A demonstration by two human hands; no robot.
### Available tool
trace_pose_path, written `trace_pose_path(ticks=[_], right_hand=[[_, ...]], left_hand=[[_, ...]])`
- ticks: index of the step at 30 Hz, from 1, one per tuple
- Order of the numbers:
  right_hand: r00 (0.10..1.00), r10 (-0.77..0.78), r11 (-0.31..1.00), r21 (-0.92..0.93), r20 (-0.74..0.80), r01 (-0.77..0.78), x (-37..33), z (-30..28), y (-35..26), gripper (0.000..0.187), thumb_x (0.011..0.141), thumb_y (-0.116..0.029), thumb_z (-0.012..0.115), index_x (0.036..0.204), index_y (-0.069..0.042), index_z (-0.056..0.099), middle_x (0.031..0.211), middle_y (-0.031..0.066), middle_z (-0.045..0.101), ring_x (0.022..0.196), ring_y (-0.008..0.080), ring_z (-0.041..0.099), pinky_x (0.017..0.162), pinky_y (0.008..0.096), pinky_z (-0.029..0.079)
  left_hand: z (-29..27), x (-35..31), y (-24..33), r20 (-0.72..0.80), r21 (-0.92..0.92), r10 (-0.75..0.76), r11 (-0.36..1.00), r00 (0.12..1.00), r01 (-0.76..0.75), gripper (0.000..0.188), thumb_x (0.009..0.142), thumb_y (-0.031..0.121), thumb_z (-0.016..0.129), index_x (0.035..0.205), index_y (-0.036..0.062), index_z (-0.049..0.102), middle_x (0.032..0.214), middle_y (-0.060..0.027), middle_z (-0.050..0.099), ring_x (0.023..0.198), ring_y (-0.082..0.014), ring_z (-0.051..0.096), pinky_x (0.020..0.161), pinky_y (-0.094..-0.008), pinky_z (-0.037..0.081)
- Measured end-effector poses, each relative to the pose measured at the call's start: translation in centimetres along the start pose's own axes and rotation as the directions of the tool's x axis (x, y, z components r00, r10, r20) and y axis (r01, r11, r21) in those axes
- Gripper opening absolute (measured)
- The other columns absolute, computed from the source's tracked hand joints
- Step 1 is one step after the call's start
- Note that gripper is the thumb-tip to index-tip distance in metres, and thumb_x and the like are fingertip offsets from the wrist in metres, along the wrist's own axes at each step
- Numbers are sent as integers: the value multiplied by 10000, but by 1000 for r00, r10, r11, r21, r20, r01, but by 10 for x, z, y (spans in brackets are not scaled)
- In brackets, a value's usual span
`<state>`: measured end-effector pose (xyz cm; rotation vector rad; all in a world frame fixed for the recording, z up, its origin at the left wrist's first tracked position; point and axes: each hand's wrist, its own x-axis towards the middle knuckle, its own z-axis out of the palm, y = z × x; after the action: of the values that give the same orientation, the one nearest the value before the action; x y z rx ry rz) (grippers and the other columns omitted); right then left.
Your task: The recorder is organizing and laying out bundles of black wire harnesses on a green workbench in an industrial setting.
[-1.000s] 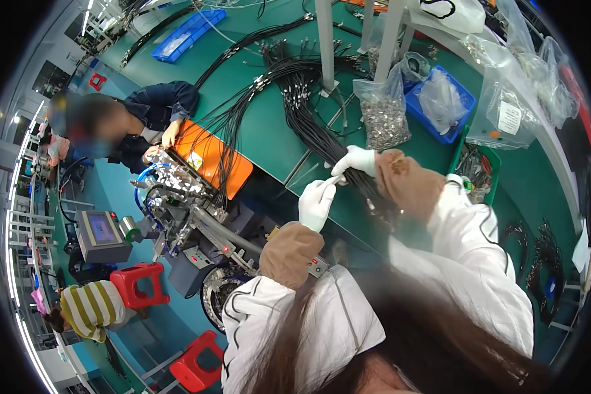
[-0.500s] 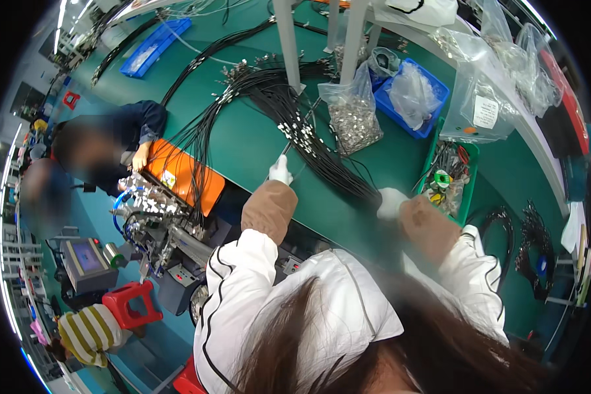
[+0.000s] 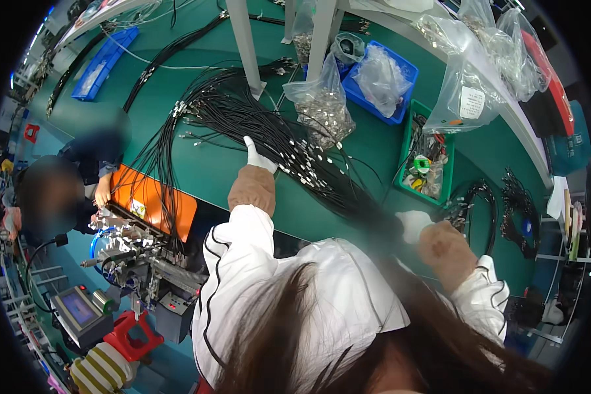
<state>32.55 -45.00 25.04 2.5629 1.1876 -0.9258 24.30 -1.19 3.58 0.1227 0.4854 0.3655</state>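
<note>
Between the hands (image 3: 415,226), blur hides some black cables (image 3: 327,181).

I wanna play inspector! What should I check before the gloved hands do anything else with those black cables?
1. Left hand at the cable bundle: ok.
2. Right hand gripping firmly: cannot tell, the bundle's near end is blurred.
3. Both hands gloved: ok.
4. All cables gathered neatly: not ok, some stick out sideways.
5. Orange board free of cables: not ok, some lie across it.
</note>
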Motion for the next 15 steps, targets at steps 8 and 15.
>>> trace_pose_path(ticks=[8, 15], right_hand=[[821, -269, 957, -237, -504, 169, -106, -82, -16, 408, 561, -39, 650, 966, -88, 650, 741, 71, 570, 759, 307, 577, 748, 402, 447], [835, -167, 972, -228, -524, 51, -152, -57, -10, 482, 521, -7, 674, 996, -83, 642, 757, 69, 556, 779, 303, 564, 788, 408, 454]], left_hand=[[61, 2, -24, 11, 75, 126, 989, 992, -126, 872, 861, 745, 513, 1419, 74, 490, 1436, -122, 519, 1281, -354, 501, 1107, -532, 384], [83, 37, -25, 161, -165, 258, 959, 953, -232, 708, 911, 600, 564, 1386, 77, 517, 1367, -131, 573, 1244, -320, 523, 1102, -499, 387]])
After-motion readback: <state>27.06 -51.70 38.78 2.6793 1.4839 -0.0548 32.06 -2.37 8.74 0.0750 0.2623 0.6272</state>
